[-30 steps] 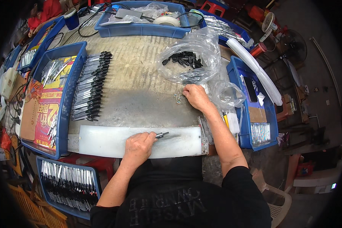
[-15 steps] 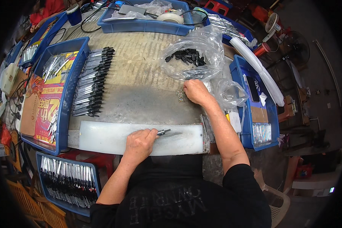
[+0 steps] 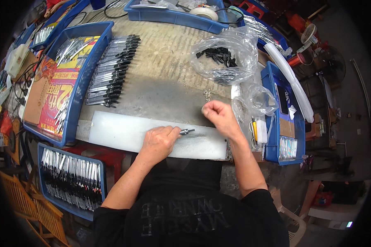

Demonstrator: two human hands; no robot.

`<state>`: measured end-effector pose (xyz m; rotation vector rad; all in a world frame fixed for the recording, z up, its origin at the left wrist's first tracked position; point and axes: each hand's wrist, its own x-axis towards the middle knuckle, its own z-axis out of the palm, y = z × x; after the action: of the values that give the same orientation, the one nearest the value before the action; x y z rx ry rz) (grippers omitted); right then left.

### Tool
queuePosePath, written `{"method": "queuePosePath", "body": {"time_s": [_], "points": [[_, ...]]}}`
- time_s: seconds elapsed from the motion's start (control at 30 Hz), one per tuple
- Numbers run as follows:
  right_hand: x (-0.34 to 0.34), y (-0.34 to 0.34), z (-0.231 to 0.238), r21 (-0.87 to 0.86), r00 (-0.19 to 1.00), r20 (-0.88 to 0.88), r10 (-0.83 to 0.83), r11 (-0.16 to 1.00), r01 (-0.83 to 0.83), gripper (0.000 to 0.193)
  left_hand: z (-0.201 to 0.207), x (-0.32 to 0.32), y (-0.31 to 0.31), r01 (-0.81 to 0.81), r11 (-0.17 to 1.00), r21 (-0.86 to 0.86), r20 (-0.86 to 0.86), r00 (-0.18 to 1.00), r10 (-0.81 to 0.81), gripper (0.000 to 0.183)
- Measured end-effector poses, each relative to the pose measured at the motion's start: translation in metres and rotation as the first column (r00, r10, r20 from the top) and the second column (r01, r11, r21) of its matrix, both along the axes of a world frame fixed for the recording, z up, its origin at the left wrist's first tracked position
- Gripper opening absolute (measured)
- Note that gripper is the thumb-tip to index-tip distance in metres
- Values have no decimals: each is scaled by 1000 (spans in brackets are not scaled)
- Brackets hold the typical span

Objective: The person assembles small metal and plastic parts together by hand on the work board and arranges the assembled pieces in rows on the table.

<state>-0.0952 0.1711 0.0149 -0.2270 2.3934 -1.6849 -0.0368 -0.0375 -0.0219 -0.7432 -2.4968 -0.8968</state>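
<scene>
My left hand rests on the white board at the table's front edge, closed around a pen whose dark grip and tip stick out to the right. The rest of the pen is hidden in the palm. Just above the board's right part is my right hand, thumb and fingers pinched together; whatever they hold is too small to make out. Beyond its fingertips lies a small pile of tiny metal pieces. Farther back, a clear plastic bag holds black pen parts.
A row of clear pens with black ends lies left of centre, beside a blue tray. Another tray of pens stands low at the left. At right, a blue bin holds a phone; another bin is at the back.
My right hand has drawn back from the small metal pieces toward me and the board, fingers pinched. My left hand still holds the pen over the board. The whole view has shifted slightly.
</scene>
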Motion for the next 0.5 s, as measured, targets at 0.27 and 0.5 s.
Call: {"method": "queuePosePath", "body": {"time_s": [0.27, 0.5], "points": [[40, -12, -8, 138, 999, 5, -40, 990, 39, 16, -3, -1, 1, 10, 1000, 2, -38, 999, -10, 14], [48, -14, -10, -143, 994, 114, 1, 990, 15, 17, -5, 0, -1, -1, 1000, -24, -30, 1000, 0, 16]]}}
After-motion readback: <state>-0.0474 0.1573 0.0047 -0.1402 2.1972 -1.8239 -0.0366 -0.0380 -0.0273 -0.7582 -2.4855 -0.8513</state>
